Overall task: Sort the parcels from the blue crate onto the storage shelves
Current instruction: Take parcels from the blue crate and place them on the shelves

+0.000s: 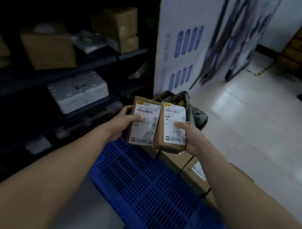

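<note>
Both hands are up over the far edge of the blue crate (pixel 154 192), a small brown parcel in each.

- **Grip:** The left hand (pixel 123 124) grips the left parcel (pixel 144 121) by its outer long edge, fingers (pixel 125 109) curled round it and thumb flat on the label. The right hand (pixel 191 137) holds the right parcel (pixel 172 126) the same way, mirrored.
- **Parcels:** They sit side by side, inner edges touching or nearly so. Long axes run away from the person, labels up. Each label has "1-7" handwritten on it.
- **Key relation:** The storage shelves (pixel 54 81) lie to the left of both parcels. The left hand is nearer, so its parcel likely goes first.
- **Surroundings:** The shelves are dark and loaded with brown cartons and a white foam box (pixel 79 90). More cartons (pixel 192 170) stand on the floor against the crate's right side. The floor (pixel 251 128) is pale tile, and a white panel (pixel 188 22) caps the shelf end.
</note>
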The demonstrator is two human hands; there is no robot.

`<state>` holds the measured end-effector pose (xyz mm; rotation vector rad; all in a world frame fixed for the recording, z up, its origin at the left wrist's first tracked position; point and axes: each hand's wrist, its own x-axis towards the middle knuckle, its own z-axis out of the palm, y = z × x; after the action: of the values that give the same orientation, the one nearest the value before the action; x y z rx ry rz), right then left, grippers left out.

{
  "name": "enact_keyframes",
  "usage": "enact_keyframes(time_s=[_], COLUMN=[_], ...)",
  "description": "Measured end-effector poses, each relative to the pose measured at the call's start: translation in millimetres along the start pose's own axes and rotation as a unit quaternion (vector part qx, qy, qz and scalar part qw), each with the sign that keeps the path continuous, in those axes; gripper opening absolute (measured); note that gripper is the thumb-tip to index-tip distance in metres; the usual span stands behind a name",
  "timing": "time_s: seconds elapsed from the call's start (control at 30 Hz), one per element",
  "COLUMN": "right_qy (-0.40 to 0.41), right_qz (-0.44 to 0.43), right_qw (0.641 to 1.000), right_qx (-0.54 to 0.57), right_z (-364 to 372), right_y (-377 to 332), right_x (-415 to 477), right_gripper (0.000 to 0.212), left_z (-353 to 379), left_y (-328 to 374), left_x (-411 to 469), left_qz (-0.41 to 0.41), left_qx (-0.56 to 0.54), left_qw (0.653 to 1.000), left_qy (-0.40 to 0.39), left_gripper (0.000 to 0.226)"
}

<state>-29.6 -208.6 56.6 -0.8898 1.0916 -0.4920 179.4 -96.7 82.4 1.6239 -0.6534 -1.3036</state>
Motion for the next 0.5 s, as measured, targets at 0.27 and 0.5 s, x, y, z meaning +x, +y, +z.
enact_keyframes(time_s=[0.27,0.5], right_qy=[-0.139,-0.327], right_qz=[-0.022,-0.024], right_qw=[0.984,0.924], right_qx=[-0.11,-0.199], right_z=[129.5,294.4], right_y=[-4.3,27.9], right_x=[-73.7,-168.4], right_gripper=[0.056,0.05], left_z=[-84.9,-187.6], left_y=[-17.7,-62.5], left_x=[-161.5,-328.1], left_qz=[0.028,0.052], left_qx=[-0.063,-0.149], left_qw=[0.983,0.924], left_qy=[0.17,0.349], left_gripper=[0.046,0.048])
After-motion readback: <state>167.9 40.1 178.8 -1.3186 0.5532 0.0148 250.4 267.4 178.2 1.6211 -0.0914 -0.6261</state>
